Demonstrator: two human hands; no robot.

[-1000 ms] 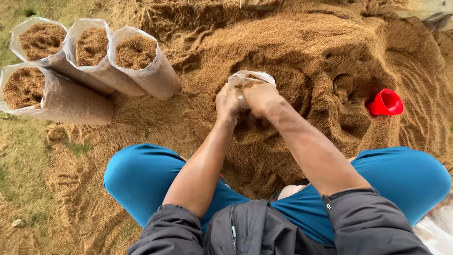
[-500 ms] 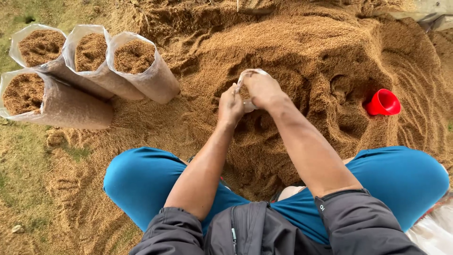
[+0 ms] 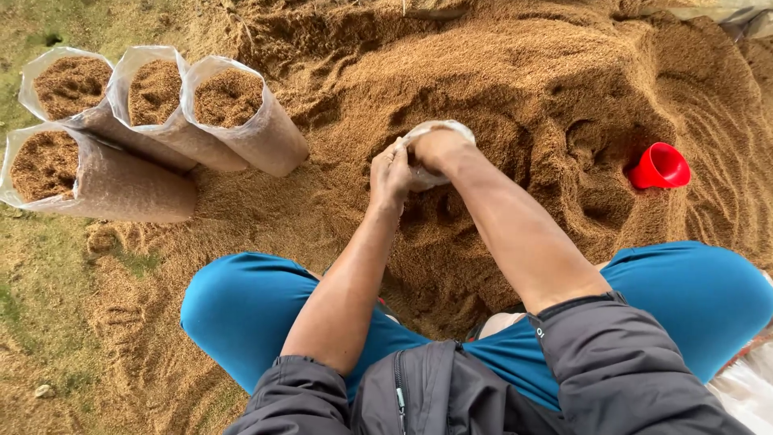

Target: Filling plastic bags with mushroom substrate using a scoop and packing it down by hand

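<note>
Left hand (image 3: 391,173): my grip clamps the clear bag (image 3: 439,129) rim.
Right hand (image 3: 435,149): inside the bag mouth; grip hidden, cannot tell.
Handling: I judge it soft, floppy, heavy with sawdust (image 3: 499,72); hold by rim.

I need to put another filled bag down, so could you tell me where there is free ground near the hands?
Free: the flat sawdust between the four filled bags and the left hand, and the slope between the right hand and the red cup. Crowded: around the clear bag both hands hold, and toward the knees.

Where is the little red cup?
The small red plastic cup lies on its side in the brown sawdust heap, on the person's right, beyond the right hand.
</note>
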